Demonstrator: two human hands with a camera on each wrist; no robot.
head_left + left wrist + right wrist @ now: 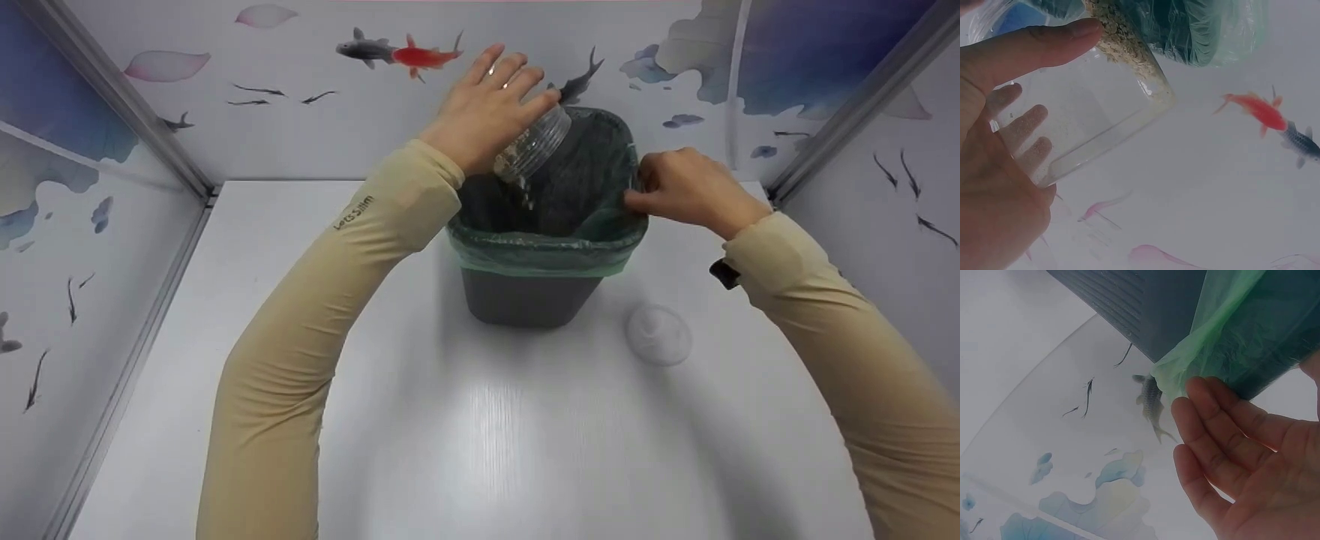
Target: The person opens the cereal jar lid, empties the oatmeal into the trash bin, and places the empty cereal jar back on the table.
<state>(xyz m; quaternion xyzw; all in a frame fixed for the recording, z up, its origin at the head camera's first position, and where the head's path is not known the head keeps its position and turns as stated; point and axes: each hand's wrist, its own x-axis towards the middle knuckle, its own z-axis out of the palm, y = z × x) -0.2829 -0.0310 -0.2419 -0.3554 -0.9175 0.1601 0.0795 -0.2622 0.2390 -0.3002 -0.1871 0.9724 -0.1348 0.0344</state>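
My left hand (487, 112) grips a clear plastic jar (546, 136), tipped mouth-down over a grey trash can (525, 298). Pale flakes (1129, 48) that look like oats lie along the jar's lower side in the left wrist view, and some fall from its mouth. A green bag (540, 259) lines the can and folds over its rim. At the can's right side my right hand (694, 187) holds the rim, thumb on the inner side. Its fingers (1213, 433) lie against the outside of the bag in the right wrist view.
A round clear lid (658, 334) lies on the white table (480, 435), right of the can and in front of it. Painted panels with fish (427, 56) stand behind the table and along both sides.
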